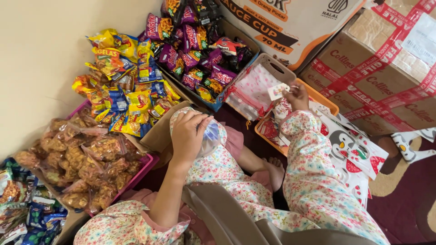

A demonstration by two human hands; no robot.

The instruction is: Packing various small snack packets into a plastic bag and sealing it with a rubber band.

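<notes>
From the head view, my left hand [190,134] lies fingers-down over a small clear plastic bag [212,136] on my lap, gripping its top. My right hand [297,96] is stretched out ahead, pinching a small white card [277,91] between fingertips, above a grey basket [279,68] that holds pink-dotted clear bags [254,90]. The two hands are well apart. Just beside that basket sits an orange basket [328,103], partly hidden by my floral sleeve [313,177]. To the left, on the floor, a pink tray [147,165] carries bagged brown snacks [86,163], with yellow and blue snack packets [122,90] heaped behind it against the wall. A blue box [222,100] holds purple snack packets [195,59]. Taped cardboard boxes [372,81] stand at upper right.
</notes>
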